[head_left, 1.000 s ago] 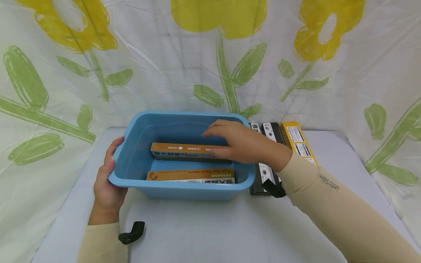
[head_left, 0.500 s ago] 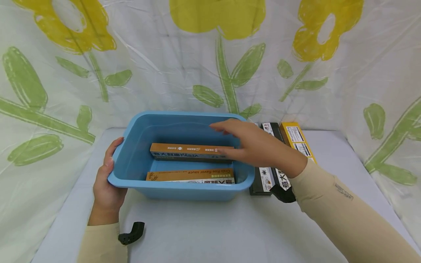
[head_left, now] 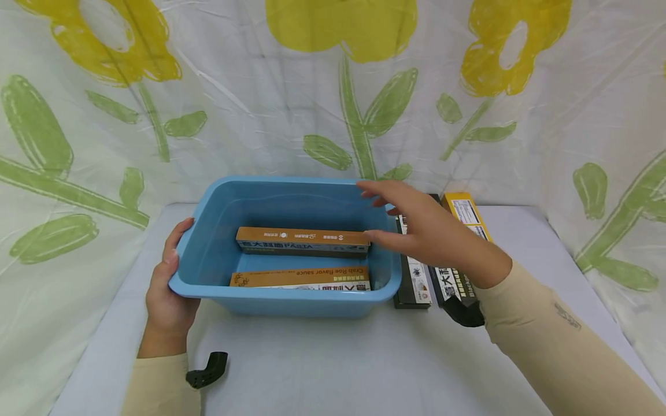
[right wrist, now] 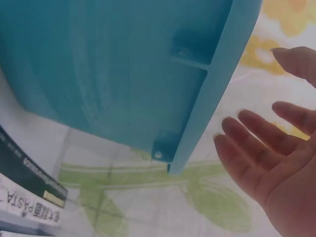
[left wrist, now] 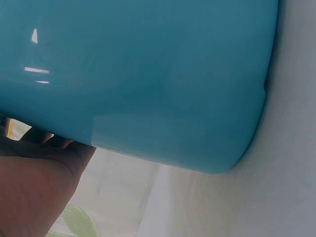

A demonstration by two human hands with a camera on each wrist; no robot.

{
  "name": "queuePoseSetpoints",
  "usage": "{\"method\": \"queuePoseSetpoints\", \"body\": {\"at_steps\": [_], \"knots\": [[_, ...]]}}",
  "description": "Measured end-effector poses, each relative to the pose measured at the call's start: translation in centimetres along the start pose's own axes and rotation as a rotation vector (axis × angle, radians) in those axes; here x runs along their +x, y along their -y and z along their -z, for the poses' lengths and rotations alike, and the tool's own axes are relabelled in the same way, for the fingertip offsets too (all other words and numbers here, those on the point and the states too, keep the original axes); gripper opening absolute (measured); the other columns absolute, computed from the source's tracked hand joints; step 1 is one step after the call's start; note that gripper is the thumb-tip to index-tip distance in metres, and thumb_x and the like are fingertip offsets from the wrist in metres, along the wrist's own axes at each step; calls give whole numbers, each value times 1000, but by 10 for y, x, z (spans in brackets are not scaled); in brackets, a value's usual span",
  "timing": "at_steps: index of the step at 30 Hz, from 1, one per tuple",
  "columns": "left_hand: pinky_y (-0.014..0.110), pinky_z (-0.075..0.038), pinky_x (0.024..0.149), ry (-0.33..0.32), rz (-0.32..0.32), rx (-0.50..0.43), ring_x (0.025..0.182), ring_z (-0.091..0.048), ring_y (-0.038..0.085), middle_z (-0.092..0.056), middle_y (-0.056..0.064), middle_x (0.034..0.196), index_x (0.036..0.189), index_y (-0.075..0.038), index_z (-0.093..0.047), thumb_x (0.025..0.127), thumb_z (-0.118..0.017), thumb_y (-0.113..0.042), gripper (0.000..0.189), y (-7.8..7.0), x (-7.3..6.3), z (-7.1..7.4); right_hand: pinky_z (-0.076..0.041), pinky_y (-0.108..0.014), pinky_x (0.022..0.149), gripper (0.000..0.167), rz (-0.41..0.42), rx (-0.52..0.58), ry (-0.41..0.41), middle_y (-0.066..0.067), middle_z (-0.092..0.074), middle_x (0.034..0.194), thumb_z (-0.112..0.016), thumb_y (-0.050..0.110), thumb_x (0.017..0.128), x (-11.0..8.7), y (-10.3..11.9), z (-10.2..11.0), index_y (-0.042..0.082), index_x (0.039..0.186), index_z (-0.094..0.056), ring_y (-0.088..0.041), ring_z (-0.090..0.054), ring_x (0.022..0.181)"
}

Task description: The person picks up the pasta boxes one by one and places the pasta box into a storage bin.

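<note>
A blue plastic tub [head_left: 291,306] stands on the table, with two long pasta boxes inside. One pasta box [head_left: 302,237] lies across the middle, and the other, a crab roe flavor pasta box [head_left: 299,277], lies by the near wall. My left hand [head_left: 169,289] holds the tub's rim at the left; in the left wrist view the fingers are partly hidden by the tub wall. My right hand [head_left: 432,225] hovers by the tub's right rim, fingers spread and holding nothing. In the right wrist view that right hand [right wrist: 276,158] is apart from the rim.
Right of the tub lie a black-and-white pasta box [head_left: 416,283], a second black box [head_left: 451,283] and a yellow box [head_left: 468,211], partly hidden by my right arm. A flower-patterned curtain [head_left: 234,127] hangs behind the white table [head_left: 307,364].
My right hand has drawn back to the right from over the pasta box in the middle of the tub to the right rim. The left hand and the tub stay in place.
</note>
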State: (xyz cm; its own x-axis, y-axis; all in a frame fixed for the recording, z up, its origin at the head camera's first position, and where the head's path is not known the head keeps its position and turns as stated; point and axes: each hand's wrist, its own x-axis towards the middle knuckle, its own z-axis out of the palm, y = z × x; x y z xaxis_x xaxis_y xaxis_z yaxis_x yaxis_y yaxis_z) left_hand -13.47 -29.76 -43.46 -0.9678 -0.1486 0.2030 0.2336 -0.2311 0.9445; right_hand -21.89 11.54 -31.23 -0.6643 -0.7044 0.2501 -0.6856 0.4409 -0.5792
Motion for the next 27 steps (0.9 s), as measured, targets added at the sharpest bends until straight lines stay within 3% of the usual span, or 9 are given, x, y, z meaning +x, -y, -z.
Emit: {"method": "queuePoseSetpoints", "body": {"at_steps": [10, 20, 27], "knots": [[55, -31, 109, 9, -7, -5, 152, -32, 35, -30, 5, 173, 169, -26, -37, 106, -31, -41, 65, 0, 0, 1, -50, -54, 102, 75, -15, -15, -111, -7, -52, 157, -82, 15, 100, -18, -8, 0, 11, 165, -45, -32, -58, 132], [55, -31, 109, 3, -2, -8, 152, -32, 35, -30, 6, 172, 169, -26, -37, 106, -30, -40, 65, 0, 0, 0, -53, -53, 99, 75, -40, -31, -195, -9, -56, 153, -83, 11, 98, -38, -16, -2, 10, 164, -48, -24, -59, 129], [55, -31, 109, -2, 4, -3, 152, -32, 35, -30, 5, 173, 169, -28, -38, 106, -30, -41, 65, -1, 0, -1, -55, -54, 98, 75, -62, -71, -245, -9, -57, 152, -84, 10, 97, -52, -24, -3, 9, 162, -49, -28, -59, 130]]}}
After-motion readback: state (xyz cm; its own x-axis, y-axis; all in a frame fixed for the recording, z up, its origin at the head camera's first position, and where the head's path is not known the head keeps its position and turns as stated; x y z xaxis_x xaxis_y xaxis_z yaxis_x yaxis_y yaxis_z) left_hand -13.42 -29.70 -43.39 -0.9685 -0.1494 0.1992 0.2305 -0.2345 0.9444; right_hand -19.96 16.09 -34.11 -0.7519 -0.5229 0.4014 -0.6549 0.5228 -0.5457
